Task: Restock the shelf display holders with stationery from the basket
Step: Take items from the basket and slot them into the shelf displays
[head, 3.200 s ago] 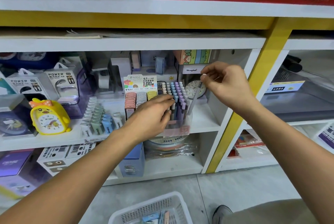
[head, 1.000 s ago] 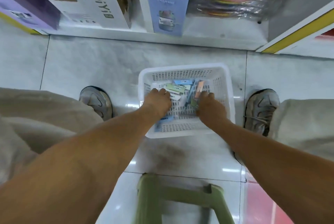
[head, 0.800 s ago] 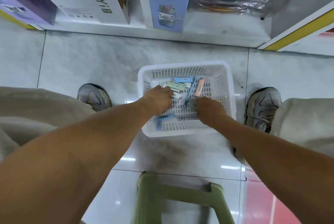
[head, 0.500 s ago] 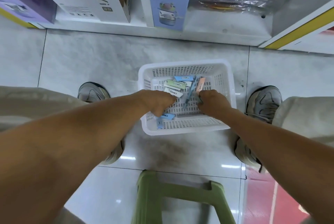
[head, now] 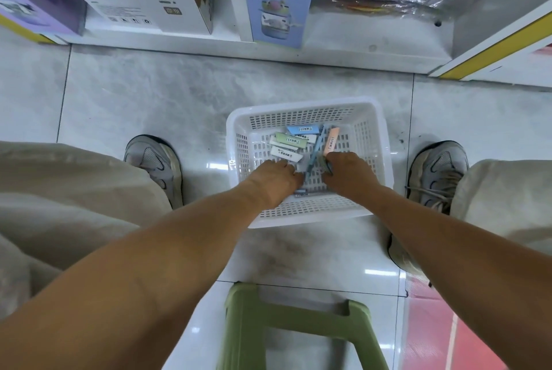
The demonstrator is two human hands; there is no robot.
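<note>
Shelving [head: 298,52] is running across the top of the frame, its lowest level carrying boxes and a wrapped stack of coloured discs; the display holders are not in view. Below it, at centre frame, the white basket [head: 304,103] is sitting on the floor between the person's shoes, with a green stool [head: 286,322] at the lower edge. Both hands are reaching down into the basket. The left hand [head: 276,179] is lying knuckles up over the mesh bottom, fingers bent under, and I cannot tell whether it is holding anything. The right hand [head: 348,171] is curling its fingers round something small and dark beside a blue pen [head: 315,150] that is leaning across the basket. Pastel erasers [head: 288,147] are lying loose toward the basket's far side. Sorting by kind seems wise here: gathering like items into one hand, ends aligned, ought to make slotting them into a holder quicker than carrying a mixed handful up.
</note>
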